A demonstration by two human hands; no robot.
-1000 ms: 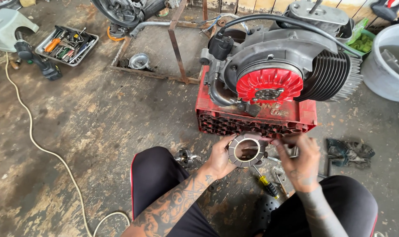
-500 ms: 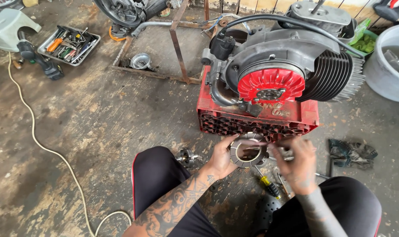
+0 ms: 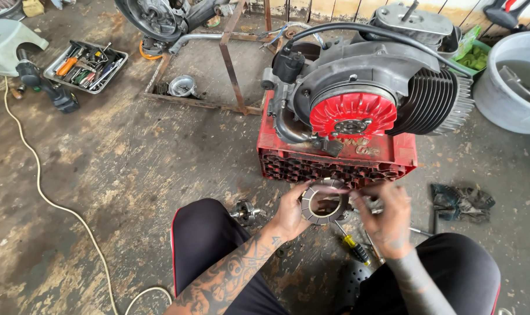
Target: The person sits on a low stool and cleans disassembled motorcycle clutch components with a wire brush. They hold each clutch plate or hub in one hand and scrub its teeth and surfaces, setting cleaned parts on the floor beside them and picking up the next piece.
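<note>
Hands together: your left hand [image 3: 288,213] and right hand [image 3: 387,213] clamp the metal ring [image 3: 325,202] from opposite sides, steadying it before the engine [image 3: 364,99].

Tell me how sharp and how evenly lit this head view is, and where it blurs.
Head view: soft, even daylight, no hard shadows or glare; the red-finned grey engine on the red plastic crate is sharp; the right hand is smeared by motion blur, the left hand less so; the round grey metal ring between them is slightly soft; mild wide-angle bending at the edges.
</note>
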